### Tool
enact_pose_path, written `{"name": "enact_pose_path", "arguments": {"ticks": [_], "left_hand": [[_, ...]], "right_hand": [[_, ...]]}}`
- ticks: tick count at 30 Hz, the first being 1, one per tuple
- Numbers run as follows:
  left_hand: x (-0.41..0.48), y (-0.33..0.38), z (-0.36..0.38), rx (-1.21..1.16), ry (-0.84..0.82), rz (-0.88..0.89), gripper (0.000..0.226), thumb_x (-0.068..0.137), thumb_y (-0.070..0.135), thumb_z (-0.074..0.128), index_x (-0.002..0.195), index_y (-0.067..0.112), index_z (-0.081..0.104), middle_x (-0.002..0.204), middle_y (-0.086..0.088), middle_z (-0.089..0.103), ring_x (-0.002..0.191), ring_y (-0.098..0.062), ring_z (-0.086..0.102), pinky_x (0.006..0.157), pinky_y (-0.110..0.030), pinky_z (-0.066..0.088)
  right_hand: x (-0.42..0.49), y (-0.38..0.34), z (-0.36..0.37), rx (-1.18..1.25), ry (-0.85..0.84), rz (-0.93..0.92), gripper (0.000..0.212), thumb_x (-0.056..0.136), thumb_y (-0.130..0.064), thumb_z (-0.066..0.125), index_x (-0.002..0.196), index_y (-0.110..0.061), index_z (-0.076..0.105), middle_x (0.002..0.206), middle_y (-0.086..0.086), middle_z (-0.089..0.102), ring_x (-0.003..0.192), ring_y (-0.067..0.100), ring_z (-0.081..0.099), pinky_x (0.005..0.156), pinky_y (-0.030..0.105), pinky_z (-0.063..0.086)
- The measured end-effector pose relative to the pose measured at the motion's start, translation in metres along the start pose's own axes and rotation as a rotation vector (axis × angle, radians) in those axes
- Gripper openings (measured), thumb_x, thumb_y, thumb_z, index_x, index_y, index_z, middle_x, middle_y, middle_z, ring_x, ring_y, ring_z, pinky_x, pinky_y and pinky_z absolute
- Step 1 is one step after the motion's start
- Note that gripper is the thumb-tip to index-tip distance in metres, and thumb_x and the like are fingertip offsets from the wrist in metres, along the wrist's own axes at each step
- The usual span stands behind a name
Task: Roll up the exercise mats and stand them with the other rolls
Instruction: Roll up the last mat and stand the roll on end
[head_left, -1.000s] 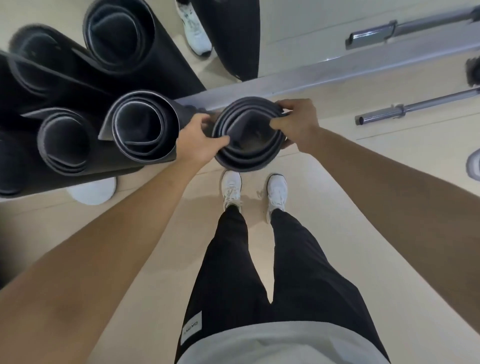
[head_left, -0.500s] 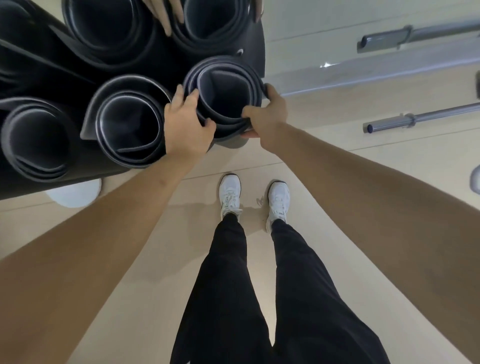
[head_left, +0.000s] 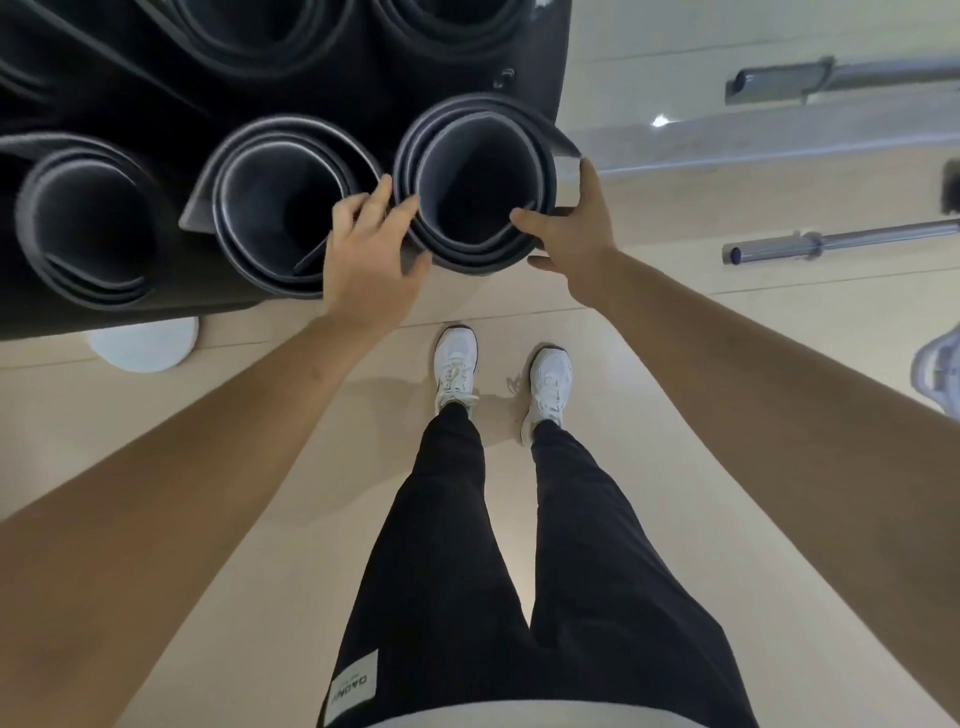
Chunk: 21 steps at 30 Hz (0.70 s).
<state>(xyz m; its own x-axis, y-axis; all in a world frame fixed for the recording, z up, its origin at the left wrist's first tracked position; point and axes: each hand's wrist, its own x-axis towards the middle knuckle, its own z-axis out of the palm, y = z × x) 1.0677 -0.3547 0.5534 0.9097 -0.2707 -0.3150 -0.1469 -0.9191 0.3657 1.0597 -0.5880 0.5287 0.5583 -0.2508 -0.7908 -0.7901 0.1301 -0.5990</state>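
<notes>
- Black rolled mat (head_left: 475, 257) upright at the right end of the front row, touching the neighbouring roll (head_left: 291, 208) on its left.
- Left hand (head_left: 371, 260) spread, straight fingers touching the mat's left rim between the two rolls.
- Right hand (head_left: 566, 228) spread wide, cupping the right side, thumb across the near rim.
- Further right, barbell (head_left: 831, 241) flat on pale floor (head_left: 779, 291).

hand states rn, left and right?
Left hand: open, fingers touching the rolled mat at its rim.
Right hand: open, straight fingers against the same roll.
</notes>
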Motion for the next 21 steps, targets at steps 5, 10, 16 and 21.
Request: {"name": "enact_pose_path", "arguments": {"ticks": [5, 10, 16, 21], "left_hand": [[-0.033, 0.009, -0.013, -0.085, -0.031, -0.082, 0.052, 0.094, 0.023, 0.067, 0.144, 0.014, 0.06, 0.157, -0.009, 0.05, 0.139, -0.033, 0.043, 0.118, -0.047, 0.035], [-0.066, 0.016, -0.037, -0.301, -0.227, -0.237, 0.04, 0.097, 0.022, 0.064, 0.136, 0.02, 0.065, 0.134, 0.004, 0.068, 0.121, -0.018, 0.06, 0.104, -0.033, 0.046], [-0.103, 0.03, -0.08, -0.479, -0.255, -0.341, 0.031, 0.096, 0.022, 0.066, 0.127, 0.022, 0.072, 0.114, 0.009, 0.071, 0.103, -0.013, 0.066, 0.104, -0.038, 0.052], [-0.152, 0.035, -0.104, -0.59, -0.177, -0.429, 0.026, 0.097, 0.025, 0.068, 0.122, 0.024, 0.073, 0.116, 0.007, 0.073, 0.106, -0.013, 0.068, 0.104, -0.038, 0.053]], "right_hand": [[-0.022, -0.004, -0.015, -0.034, 0.05, 0.075, 0.071, 0.09, -0.012, 0.077, 0.152, -0.02, 0.044, 0.112, 0.008, 0.066, 0.097, 0.026, 0.068, 0.078, 0.037, 0.063], [-0.067, -0.005, -0.035, -0.005, 0.095, 0.119, 0.033, 0.09, -0.004, 0.069, 0.123, -0.007, 0.068, 0.089, 0.01, 0.071, 0.073, 0.025, 0.066, 0.074, 0.034, 0.059], [-0.133, -0.021, -0.042, 0.068, 0.079, 0.12, 0.023, 0.09, -0.001, 0.068, 0.111, -0.008, 0.07, 0.085, 0.01, 0.07, 0.074, 0.027, 0.067, 0.075, 0.035, 0.059], [-0.175, -0.023, -0.039, -0.119, -0.052, 0.048, 0.026, 0.088, -0.005, 0.071, 0.114, -0.009, 0.071, 0.09, 0.011, 0.072, 0.072, 0.023, 0.068, 0.079, 0.037, 0.059]]}}
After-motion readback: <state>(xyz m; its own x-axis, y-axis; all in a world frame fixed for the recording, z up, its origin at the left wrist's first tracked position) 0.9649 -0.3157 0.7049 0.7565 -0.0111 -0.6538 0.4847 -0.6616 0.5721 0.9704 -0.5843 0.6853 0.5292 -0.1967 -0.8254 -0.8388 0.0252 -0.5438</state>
